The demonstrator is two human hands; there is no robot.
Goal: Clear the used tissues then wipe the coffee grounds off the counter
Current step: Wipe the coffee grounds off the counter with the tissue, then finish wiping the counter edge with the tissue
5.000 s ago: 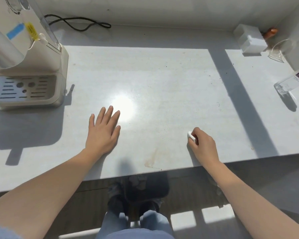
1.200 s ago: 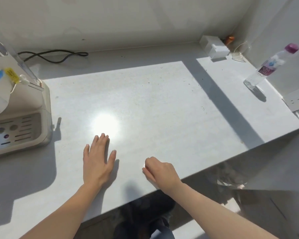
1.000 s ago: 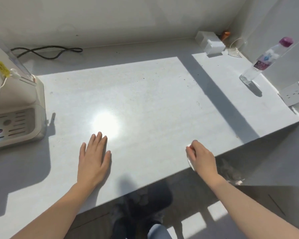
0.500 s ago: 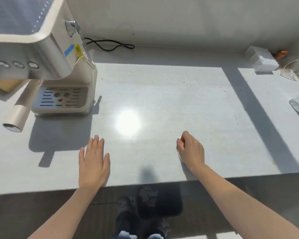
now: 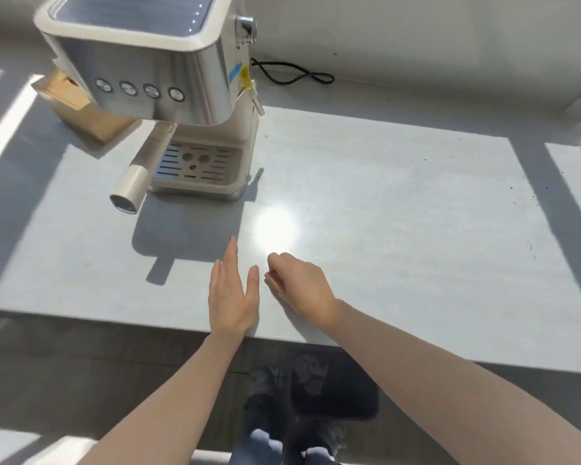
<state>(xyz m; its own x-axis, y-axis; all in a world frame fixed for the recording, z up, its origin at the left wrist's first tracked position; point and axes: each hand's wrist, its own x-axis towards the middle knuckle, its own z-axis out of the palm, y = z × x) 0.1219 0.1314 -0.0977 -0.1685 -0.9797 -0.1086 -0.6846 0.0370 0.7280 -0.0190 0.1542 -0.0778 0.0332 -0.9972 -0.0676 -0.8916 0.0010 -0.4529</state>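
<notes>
Left hand (image 5: 232, 297) fingers toward machine (image 5: 168, 95)

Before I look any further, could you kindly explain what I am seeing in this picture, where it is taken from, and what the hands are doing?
There is no robot here: a person wears a camera on the head, looking down at their own two bare hands over a pale counter. The left hand lies flat and open near the front edge. The right hand is curled beside it; whether it holds a tissue cannot be seen. At the back left stands a coffee machine with its handle pointing forward, a brown box beside it and a black cord behind. A few dark specks dot the counter's right side.
</notes>
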